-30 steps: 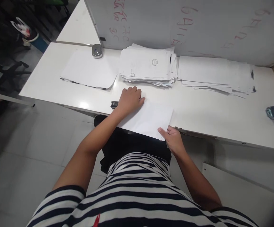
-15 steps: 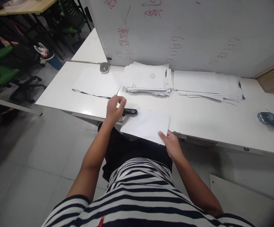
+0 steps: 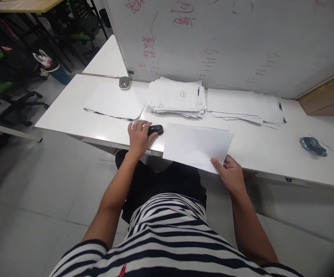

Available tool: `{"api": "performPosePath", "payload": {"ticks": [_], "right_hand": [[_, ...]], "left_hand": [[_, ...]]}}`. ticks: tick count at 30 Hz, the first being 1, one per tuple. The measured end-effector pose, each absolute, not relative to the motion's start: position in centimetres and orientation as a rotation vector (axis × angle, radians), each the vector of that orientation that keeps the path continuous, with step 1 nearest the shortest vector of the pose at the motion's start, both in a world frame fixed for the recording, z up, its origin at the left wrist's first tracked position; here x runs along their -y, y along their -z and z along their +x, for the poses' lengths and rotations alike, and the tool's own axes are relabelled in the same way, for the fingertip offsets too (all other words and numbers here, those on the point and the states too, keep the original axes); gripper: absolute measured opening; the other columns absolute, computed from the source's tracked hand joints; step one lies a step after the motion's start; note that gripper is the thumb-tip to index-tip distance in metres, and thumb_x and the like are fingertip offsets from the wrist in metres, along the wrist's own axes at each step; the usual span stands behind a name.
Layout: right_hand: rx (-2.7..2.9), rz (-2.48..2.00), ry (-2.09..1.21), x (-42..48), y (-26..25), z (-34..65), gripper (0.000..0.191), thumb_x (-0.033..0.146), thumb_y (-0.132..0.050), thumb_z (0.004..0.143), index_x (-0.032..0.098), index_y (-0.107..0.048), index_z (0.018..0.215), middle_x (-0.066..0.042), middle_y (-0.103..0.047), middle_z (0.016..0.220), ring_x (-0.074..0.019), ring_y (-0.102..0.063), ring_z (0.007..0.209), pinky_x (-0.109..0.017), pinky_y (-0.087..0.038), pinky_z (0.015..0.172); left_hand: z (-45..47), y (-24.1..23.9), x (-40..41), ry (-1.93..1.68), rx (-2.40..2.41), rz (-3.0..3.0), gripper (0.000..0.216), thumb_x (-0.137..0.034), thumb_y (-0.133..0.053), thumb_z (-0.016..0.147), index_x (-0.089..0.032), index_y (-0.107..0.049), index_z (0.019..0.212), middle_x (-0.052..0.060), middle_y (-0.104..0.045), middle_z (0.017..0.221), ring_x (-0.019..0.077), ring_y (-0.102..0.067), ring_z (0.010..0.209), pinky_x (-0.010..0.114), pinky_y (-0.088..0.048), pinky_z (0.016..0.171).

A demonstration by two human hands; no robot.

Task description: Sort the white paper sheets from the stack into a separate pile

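My left hand (image 3: 139,135) rests at the table's front edge, closed around the rear of a black stapler (image 3: 156,129), whose front end sticks out to the right. In my right hand (image 3: 229,171) is a sheet of white paper (image 3: 196,145), pinched at its lower right corner with the thumb on top. The paper's left edge lies a little to the right of the stapler, apart from it. Whether it is one sheet or several I cannot tell.
Behind the hands stand a thick stack of papers (image 3: 174,96) and a fanned pile (image 3: 236,105). Loose paper (image 3: 113,102) lies at the left, near a grey mouse-like object (image 3: 124,83). A dark crumpled item (image 3: 313,146) sits at the right. A whiteboard (image 3: 227,42) rises behind.
My right hand has drawn the paper to the right, away from the stapler. My left hand has settled onto the stapler, its fingers now lower around it.
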State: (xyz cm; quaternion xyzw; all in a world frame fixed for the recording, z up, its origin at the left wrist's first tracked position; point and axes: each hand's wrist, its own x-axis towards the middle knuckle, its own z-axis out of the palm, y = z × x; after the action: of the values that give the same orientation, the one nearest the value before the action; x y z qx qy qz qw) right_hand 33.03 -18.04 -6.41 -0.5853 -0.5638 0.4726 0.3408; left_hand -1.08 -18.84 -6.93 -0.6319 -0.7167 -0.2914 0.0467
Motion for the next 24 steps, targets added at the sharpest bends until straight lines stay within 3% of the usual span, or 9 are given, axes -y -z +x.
{"api": "performPosePath", "payload": {"ticks": [3,5,10,15,20,24], "right_hand": [[1.502,-1.443,-1.081,18.0,5.9,33.9,0.041,0.050,-0.072,0.074,0.019,-0.068,0.101,-0.006,-0.073,0.094,-0.0230,-0.066,0.086,-0.034,-0.051,0.075],[1.509,-1.377,-0.995,18.0,6.0,34.0,0.040,0.049,-0.071,0.074,0.019,-0.068,0.100,-0.006,-0.072,0.093,-0.0231,-0.066,0.087,-0.034,-0.051,0.076],[1.563,-1.321,-0.851,16.7,6.7,33.1,0.037,0.049,-0.072,0.074,0.020,-0.066,0.096,-0.006,-0.072,0.090,-0.0240,-0.065,0.087,-0.037,-0.051,0.079],[1.391,-1.249,-0.960,14.9,7.7,31.3,0.036,0.046,-0.071,0.075,0.020,-0.062,0.098,-0.005,-0.069,0.094,-0.0203,-0.064,0.088,-0.035,-0.051,0.080],[1.295,-1.281,-0.996,14.7,8.9,30.5,0.033,0.045,-0.069,0.076,0.021,-0.057,0.094,-0.001,-0.066,0.086,-0.0175,-0.062,0.083,-0.034,-0.051,0.079],[1.328,-1.234,-0.975,15.2,9.6,30.6,0.036,0.042,-0.065,0.079,0.023,-0.054,0.107,-0.004,-0.065,0.102,-0.0192,-0.062,0.095,-0.036,-0.050,0.086]], "left_hand": [[2.0,5.2,20.0,1.219,2.227,-2.011,0.054,-0.055,-0.054,0.085,-0.023,-0.047,0.128,0.013,-0.053,0.132,0.0280,-0.045,0.127,0.046,-0.034,0.107],[4.1,4.1,20.8,1.521,2.323,-2.160,0.066,-0.057,-0.057,0.083,-0.024,-0.038,0.137,0.013,-0.053,0.134,0.0253,-0.052,0.121,0.040,-0.045,0.097],[6.6,3.5,20.7,2.056,2.454,-2.370,0.048,-0.052,-0.062,0.082,-0.019,-0.060,0.116,0.009,-0.068,0.112,0.0232,-0.065,0.100,0.034,-0.053,0.083],[6.9,4.1,19.6,2.040,2.316,-2.298,0.032,-0.046,-0.064,0.082,-0.017,-0.069,0.095,0.006,-0.071,0.095,0.0215,-0.066,0.089,0.035,-0.053,0.080],[7.1,4.9,19.8,2.085,1.992,-2.448,0.022,-0.039,-0.065,0.083,-0.021,-0.069,0.096,0.007,-0.070,0.107,0.0214,-0.063,0.107,0.038,-0.048,0.096],[7.2,6.1,20.1,2.083,2.381,-2.256,0.033,-0.043,-0.066,0.081,-0.018,-0.068,0.102,0.007,-0.071,0.101,0.0217,-0.066,0.094,0.035,-0.053,0.082]]}}
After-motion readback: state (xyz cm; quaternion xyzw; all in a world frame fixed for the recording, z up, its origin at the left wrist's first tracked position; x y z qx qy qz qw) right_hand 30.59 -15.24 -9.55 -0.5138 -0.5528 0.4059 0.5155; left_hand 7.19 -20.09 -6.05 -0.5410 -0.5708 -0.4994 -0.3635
